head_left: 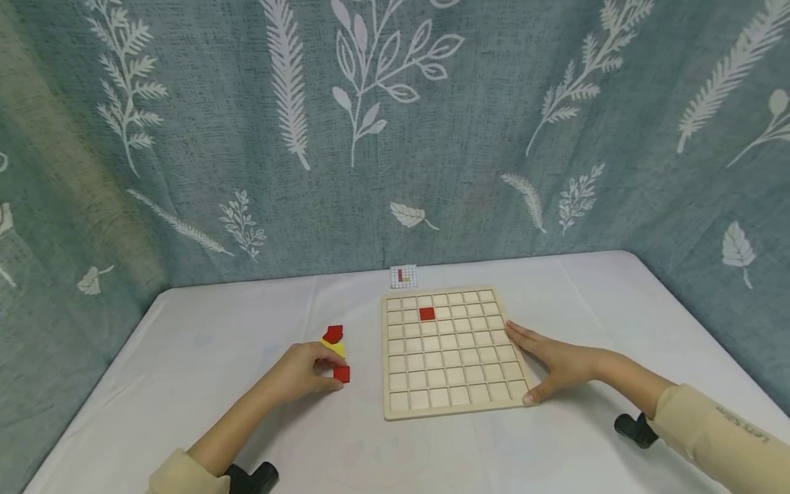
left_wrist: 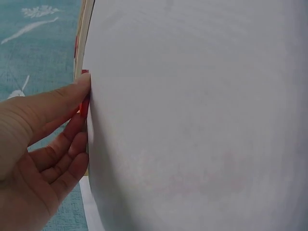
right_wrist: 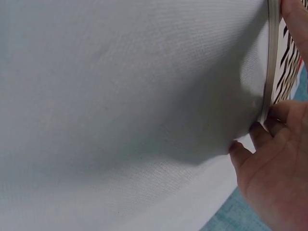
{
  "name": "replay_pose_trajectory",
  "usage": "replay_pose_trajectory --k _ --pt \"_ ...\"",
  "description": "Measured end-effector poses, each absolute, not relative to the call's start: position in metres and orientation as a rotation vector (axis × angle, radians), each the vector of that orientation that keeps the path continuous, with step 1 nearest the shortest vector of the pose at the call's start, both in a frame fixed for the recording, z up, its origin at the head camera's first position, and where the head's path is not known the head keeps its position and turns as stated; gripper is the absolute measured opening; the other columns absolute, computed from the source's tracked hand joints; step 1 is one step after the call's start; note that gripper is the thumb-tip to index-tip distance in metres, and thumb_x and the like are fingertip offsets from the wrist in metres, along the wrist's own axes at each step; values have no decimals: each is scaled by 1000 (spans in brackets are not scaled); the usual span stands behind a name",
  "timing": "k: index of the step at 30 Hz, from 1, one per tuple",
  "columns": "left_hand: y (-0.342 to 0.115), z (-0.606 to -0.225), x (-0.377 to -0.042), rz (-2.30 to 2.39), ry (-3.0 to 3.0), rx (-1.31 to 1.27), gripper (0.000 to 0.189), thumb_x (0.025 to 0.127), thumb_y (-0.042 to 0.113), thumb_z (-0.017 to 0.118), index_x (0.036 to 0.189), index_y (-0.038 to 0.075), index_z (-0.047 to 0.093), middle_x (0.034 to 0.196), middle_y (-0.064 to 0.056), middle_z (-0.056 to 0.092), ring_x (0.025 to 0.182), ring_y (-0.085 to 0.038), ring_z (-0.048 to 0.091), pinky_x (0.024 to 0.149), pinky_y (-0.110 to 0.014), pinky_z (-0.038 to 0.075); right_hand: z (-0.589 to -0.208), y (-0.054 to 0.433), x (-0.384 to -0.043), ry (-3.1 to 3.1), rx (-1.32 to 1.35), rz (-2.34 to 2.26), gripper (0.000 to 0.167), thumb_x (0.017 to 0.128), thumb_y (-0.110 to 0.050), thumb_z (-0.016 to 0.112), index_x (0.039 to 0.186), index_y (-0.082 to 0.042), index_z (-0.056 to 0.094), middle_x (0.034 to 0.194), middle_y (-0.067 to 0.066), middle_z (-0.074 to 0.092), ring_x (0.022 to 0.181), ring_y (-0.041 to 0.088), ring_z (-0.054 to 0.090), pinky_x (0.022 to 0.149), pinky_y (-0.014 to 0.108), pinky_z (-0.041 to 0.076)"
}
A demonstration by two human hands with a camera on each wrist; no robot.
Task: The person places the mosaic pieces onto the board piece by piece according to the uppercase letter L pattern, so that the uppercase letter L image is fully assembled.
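At the left of the board my left hand [head_left: 302, 370] pinches a red square tile [head_left: 342, 374] between thumb and fingers, low over the white cloth. In the left wrist view the tile [left_wrist: 84, 107] appears edge-on beside the thumb. Just beyond these fingers lie a yellow piece [head_left: 335, 348], partly covered by the hand, and more red [head_left: 333, 334], perhaps overlapping tiles. My right hand [head_left: 564, 363] rests against the right edge of the wooden grid board [head_left: 457, 414], fingers and thumb spread along it. One red square [head_left: 427, 313] sits in a cell near the board's far side.
A small card [head_left: 404, 276] with a printed grid and coloured marks lies behind the board. White cloth covers the table [head_left: 204, 357]; a patterned curtain [head_left: 395, 137] hangs behind it. Black devices [head_left: 636, 430] show beneath both wrists.
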State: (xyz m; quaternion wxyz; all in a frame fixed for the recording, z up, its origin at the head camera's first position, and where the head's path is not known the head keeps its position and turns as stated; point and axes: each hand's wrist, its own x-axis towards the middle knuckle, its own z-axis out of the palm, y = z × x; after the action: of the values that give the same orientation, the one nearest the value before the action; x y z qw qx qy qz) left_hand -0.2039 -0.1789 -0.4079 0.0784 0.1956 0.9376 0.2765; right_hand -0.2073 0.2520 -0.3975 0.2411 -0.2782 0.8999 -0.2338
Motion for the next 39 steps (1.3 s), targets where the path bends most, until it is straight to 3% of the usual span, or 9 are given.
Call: replay_pose_trajectory --k 7,23,39 --pt "-181 -406 -203 866 2802 583 28 69 22 81 94 14 72 90 7 67 88 -14 58 79 -34 49 -394 250 -206 2463 -765 -653 118 68 -46 77 144 8 5 151 25 -1 137 45 3 106 57 13" --pt "-182 -409 -203 866 2803 596 27 69 15 80 94 12 70 89 6 65 79 -10 55 71 -25 49 -395 250 -207 2459 -778 -645 118 68 -46 76 144 8 4 151 25 -2 137 45 3 106 57 14" --pt "-184 -409 -206 963 2754 580 25 68 18 81 90 11 72 82 5 64 75 -10 56 66 -22 47 -399 251 -207 2463 -779 -673 119 67 -45 78 144 8 5 151 26 -1 136 46 3 106 58 14"
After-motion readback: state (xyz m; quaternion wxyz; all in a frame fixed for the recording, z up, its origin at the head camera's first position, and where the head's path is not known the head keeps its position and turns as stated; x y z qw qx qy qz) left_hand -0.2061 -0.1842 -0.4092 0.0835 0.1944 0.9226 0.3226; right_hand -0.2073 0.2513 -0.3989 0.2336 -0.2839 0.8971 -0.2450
